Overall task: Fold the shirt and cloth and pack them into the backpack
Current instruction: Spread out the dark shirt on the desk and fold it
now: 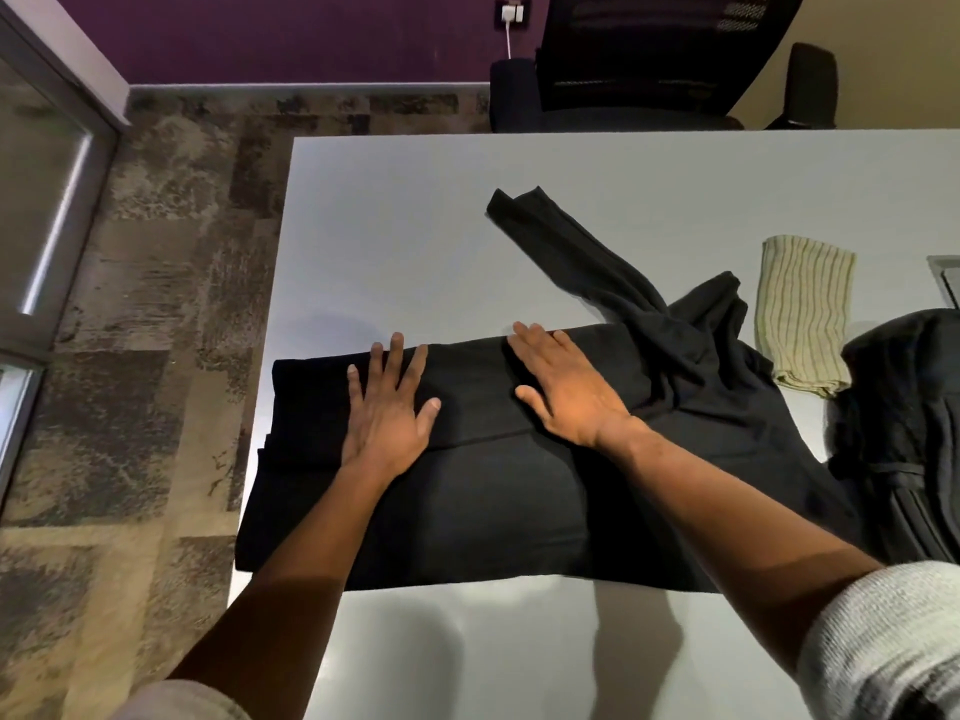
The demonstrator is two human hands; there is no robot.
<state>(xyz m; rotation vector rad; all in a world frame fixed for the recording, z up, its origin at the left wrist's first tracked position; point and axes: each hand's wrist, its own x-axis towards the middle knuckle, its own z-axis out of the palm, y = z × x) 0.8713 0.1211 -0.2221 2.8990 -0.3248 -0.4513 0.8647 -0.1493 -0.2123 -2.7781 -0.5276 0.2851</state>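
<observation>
Both hands flat on the shirt (pixel 483 491)! The black shirt lies spread across the table (pixel 395 210), its left edge hanging over the table's side, with a folded band running along the far part. The left hand (pixel 387 413) presses palm-down on that band, fingers straight and spread, gripping nothing. The right hand (pixel 563 389) does the same just beside it, fingers straight, flat on the fabric. One sleeve (pixel 561 241) trails out toward the far side. The striped cloth (pixel 802 314) sits folded to the right, near the shirt. The dark backpack (pixel 904 433) lies at the right edge, touching the shirt's side.
</observation>
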